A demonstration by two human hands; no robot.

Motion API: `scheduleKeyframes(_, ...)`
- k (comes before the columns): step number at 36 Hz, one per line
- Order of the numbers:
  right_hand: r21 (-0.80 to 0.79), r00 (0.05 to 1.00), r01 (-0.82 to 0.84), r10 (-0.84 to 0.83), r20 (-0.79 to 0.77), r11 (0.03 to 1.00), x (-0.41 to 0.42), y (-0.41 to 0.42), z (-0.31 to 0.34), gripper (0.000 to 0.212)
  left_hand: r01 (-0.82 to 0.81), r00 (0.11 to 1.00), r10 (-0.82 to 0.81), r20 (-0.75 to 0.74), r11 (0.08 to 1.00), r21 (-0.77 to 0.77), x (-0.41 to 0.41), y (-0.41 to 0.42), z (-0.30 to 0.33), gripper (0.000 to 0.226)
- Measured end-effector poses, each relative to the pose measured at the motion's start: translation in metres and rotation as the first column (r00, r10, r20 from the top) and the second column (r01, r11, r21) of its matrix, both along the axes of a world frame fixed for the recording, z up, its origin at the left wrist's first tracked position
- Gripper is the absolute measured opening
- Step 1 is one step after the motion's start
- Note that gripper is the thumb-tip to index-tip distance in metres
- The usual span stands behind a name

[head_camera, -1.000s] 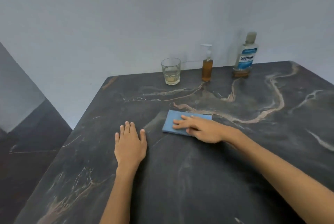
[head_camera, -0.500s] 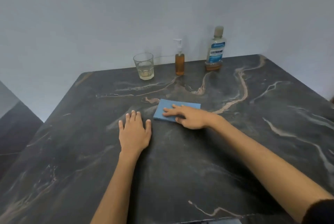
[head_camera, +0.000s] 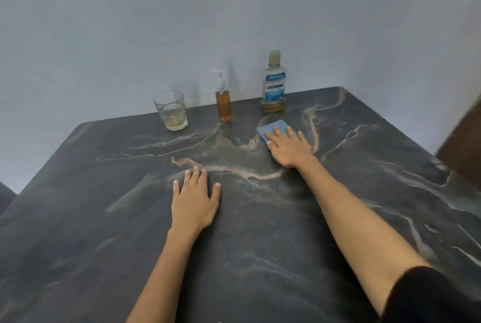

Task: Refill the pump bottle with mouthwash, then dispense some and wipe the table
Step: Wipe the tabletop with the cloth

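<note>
Pump bottle (head_camera: 223, 105) refilled, glass (head_camera: 171, 111) dosed; right hand (head_camera: 287, 147) fingers flat, pressing cloth (head_camera: 272, 128) on tabletop (head_camera: 260, 244); left hand (head_camera: 194, 199) flat; wiping underway.

The right hand (head_camera: 287, 147) covers the near part of the blue cloth (head_camera: 272, 128), hiding its front edge. The bench (head_camera: 364, 192) runs off the frame's bottom and sides. Small print on the mouthwash bottle (head_camera: 273, 83) label blurs beyond reading.
</note>
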State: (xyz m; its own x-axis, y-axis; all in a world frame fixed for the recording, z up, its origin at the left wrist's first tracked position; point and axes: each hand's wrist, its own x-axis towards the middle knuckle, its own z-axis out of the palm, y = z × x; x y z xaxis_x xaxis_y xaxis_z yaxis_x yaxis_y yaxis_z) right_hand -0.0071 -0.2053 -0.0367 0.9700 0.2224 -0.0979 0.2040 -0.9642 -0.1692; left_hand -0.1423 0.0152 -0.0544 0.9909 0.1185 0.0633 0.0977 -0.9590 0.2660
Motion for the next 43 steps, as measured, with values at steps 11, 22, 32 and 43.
scheduleKeyframes(11,0.019,0.939,-0.343,0.342,0.034,0.939,-0.106,-0.068,-0.005,0.047,0.054,0.998,-0.054,0.012,0.998,0.010,0.017,-0.036,0.005,0.055)
scheduleKeyframes(22,0.005,0.933,0.360,-0.360,0.003,0.933,-0.034,-0.186,0.002,0.051,0.150,0.989,-0.150,0.000,0.989,0.006,0.036,-0.089,0.005,0.059)
scheduleKeyframes(32,0.027,0.990,-0.122,0.119,0.069,0.992,-0.073,-0.103,-0.007,0.049,0.236,0.972,-0.236,0.000,0.971,-0.042,0.056,-0.143,0.007,0.058)
scheduleKeyframes(43,-0.003,0.940,0.341,-0.341,0.020,0.940,-0.072,-0.230,0.000,0.052,0.304,0.952,-0.305,-0.010,0.952,-0.036,0.066,-0.172,0.007,0.058)
